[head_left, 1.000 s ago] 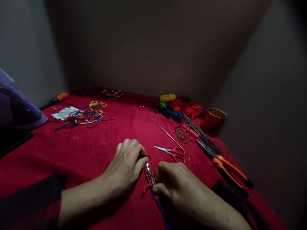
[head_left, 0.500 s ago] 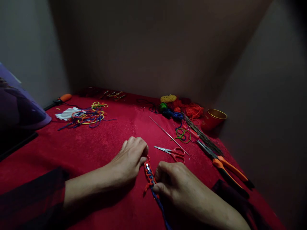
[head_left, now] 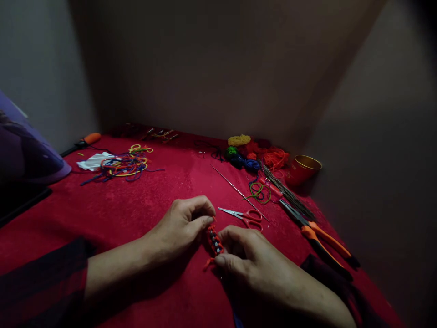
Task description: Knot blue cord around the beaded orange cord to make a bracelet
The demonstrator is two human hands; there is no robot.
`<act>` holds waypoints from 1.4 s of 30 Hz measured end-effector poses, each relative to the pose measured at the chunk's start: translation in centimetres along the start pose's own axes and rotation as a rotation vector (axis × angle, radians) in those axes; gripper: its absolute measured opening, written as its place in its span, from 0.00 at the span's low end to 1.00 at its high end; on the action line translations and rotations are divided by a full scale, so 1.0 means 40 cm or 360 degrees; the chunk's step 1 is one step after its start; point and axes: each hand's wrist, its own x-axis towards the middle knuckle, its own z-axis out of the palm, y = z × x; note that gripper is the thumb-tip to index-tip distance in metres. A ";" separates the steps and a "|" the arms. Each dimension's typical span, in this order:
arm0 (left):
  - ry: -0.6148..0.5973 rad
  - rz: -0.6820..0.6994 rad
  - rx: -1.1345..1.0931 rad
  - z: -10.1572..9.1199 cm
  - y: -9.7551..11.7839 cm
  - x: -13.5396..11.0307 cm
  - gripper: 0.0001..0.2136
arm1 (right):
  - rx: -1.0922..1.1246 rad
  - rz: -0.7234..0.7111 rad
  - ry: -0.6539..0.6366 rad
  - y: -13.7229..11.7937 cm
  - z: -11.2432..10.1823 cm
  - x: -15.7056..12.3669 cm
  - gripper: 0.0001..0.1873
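Note:
Between my two hands is a knotted cord bracelet (head_left: 215, 241) in red and dark blue, with shiny pale beads along its middle. My left hand (head_left: 186, 225) pinches its far end, where a bit of red cord shows at the fingertips. My right hand (head_left: 247, 255) grips the near end between thumb and fingers. A short red cord tail sticks out to the left below the beads. The blue cord runs down in shadow, mostly hidden by my right hand. Red-handled scissors (head_left: 251, 217) lie just beyond my right hand.
A thin metal rod (head_left: 235, 187) lies past the scissors. Orange-handled pliers (head_left: 321, 237), a bundle of thin sticks (head_left: 290, 193), a red cup (head_left: 303, 171) and yarn balls (head_left: 273, 157) are at right. Tangled cords (head_left: 124, 166) lie at left on the red cloth (head_left: 136, 214).
My left hand has turned, so its thumb and forefinger now show pinching the far end. The bracelet has tilted and shifted slightly right; less blue cord shows below it.

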 end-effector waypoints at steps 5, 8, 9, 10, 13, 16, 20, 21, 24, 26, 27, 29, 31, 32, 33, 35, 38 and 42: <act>-0.0087 -0.0327 -0.0485 0.004 0.015 0.003 0.07 | 0.0407 0.0019 -0.0082 0.003 0.001 0.010 0.05; 0.0054 -0.0329 -0.0482 0.002 0.015 0.000 0.12 | 0.0655 0.0046 -0.0101 0.006 0.003 0.021 0.07; 0.0109 -0.0326 -0.0434 0.002 0.015 -0.004 0.10 | 0.0708 0.0061 -0.0082 0.009 0.004 0.024 0.07; 0.0127 -0.0336 -0.0379 0.002 0.017 -0.009 0.08 | 0.0750 0.0070 -0.0060 0.012 0.006 0.027 0.08; -0.0106 -0.0438 -0.0239 0.003 0.026 -0.025 0.11 | 0.0845 0.0041 -0.0036 0.023 0.012 0.033 0.08; -0.0332 -0.0502 -0.0173 0.004 0.031 -0.035 0.10 | 0.0871 0.0021 -0.0003 0.030 0.017 0.038 0.07; -0.0373 -0.0520 -0.0249 0.006 0.020 -0.038 0.10 | 0.0853 0.0026 0.0044 0.032 0.020 0.039 0.06; -0.0380 -0.0527 -0.0260 0.006 0.016 -0.038 0.10 | 0.0854 0.0025 0.0046 0.032 0.020 0.039 0.06; -0.0406 -0.0513 -0.0299 0.006 0.010 -0.040 0.08 | 0.0842 0.0022 0.0036 0.032 0.019 0.038 0.07; -0.0409 -0.0510 -0.0305 0.006 0.010 -0.041 0.07 | 0.0819 0.0032 0.0037 0.032 0.018 0.037 0.07; -0.0408 -0.0514 -0.0300 0.006 0.012 -0.042 0.07 | 0.0806 0.0041 0.0039 0.032 0.018 0.037 0.08; -0.0403 -0.0536 -0.0284 0.007 0.015 -0.043 0.06 | 0.0779 0.0062 0.0030 0.031 0.017 0.037 0.08; -0.0413 -0.0542 -0.0280 0.008 0.016 -0.045 0.06 | 0.0734 0.0067 0.0014 0.031 0.015 0.037 0.08; -0.0418 -0.0545 -0.0280 0.008 0.016 -0.045 0.06 | 0.0695 0.0070 0.0018 0.031 0.015 0.037 0.07; -0.0423 -0.0548 -0.0281 0.009 0.014 -0.047 0.06 | 0.0633 0.0066 0.0045 0.031 0.014 0.037 0.07; -0.0420 -0.0566 -0.0288 0.010 0.009 -0.049 0.06 | 0.0426 0.0027 0.0180 0.029 0.013 0.035 0.06; -0.0410 -0.0575 -0.0236 0.011 0.002 -0.054 0.06 | 0.0057 -0.0100 0.0465 0.018 0.010 0.027 0.05; -0.0403 -0.0487 -0.0076 0.009 0.001 -0.056 0.10 | -0.0155 -0.0274 0.0446 -0.002 0.010 0.014 0.02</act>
